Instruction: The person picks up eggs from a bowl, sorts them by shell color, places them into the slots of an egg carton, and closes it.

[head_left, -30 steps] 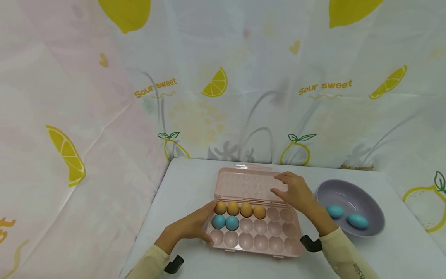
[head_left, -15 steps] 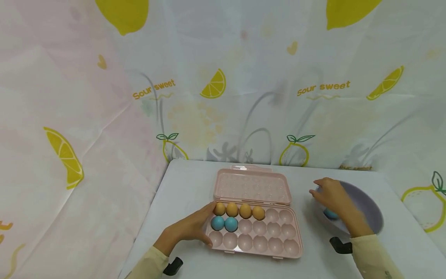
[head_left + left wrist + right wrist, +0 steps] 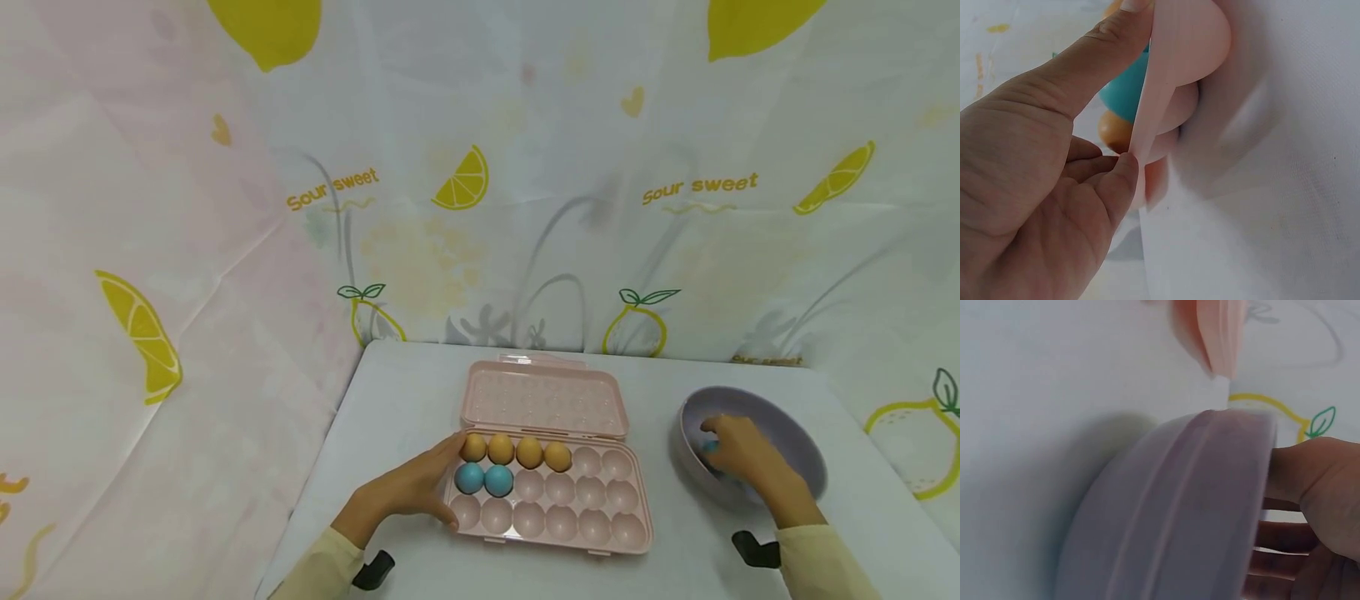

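My left hand (image 3: pixel 412 482) grips the left end of the pink egg box (image 3: pixel 525 542), thumb near its front corner and fingers at its back corner. In the left wrist view, thumb and fingers hold the rim of the egg box (image 3: pixel 1154 94). Several orange eggs (image 3: pixel 529 452) stand in the back row, with two blue eggs (image 3: pixel 498 481) in the row before it. My right hand (image 3: pixel 750 458) reaches into the purple bowl (image 3: pixel 806 450), its fingers and thumb around a blue egg (image 3: pixel 709 447). In the right wrist view, the bowl's wall (image 3: pixel 1166 519) hides the fingertips.
The pink lid (image 3: pixel 543 400) lies folded back behind the cups. All stands on a white table (image 3: pixel 405 400), backed by a hanging cloth (image 3: pixel 555 167) with lemon prints.
My right hand has moved right from over the egg box and down into the bowl, where its fingers close around a blue egg. My left hand stays at the box.
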The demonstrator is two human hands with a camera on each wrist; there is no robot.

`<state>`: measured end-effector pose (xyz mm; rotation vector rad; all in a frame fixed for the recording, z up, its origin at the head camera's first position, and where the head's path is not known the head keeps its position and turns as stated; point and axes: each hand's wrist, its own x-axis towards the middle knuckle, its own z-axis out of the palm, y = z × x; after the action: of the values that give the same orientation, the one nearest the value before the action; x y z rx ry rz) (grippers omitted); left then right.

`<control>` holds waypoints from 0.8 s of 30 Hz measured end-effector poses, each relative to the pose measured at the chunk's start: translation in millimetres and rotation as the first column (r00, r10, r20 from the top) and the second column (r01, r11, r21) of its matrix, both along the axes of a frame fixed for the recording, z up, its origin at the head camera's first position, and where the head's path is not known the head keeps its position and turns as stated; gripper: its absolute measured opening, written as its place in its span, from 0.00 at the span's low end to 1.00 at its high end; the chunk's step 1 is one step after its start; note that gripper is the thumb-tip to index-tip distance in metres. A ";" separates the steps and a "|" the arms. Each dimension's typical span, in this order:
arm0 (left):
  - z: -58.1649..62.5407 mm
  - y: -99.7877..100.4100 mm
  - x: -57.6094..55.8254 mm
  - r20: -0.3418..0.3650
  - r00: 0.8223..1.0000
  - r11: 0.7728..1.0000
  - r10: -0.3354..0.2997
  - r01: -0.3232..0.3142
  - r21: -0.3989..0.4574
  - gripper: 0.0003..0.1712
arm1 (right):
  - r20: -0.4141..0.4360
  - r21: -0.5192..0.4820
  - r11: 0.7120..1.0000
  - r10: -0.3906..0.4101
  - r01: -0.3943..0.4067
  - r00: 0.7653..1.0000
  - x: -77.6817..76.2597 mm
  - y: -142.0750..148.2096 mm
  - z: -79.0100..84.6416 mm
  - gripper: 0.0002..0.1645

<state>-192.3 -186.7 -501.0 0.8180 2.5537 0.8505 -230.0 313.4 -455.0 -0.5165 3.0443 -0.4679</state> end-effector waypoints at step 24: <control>-2.2 -1.1 -1.1 0.003 1.000 1.000 -0.006 0.006 0.009 0.75 | 0.036 0.011 0.990 -0.144 0.144 0.989 1.6 7.8 -23.1 0.13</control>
<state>-193.4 -187.7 -503.2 0.8257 2.5456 0.8617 -228.4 321.2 -478.2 -0.2857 3.0600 -0.4626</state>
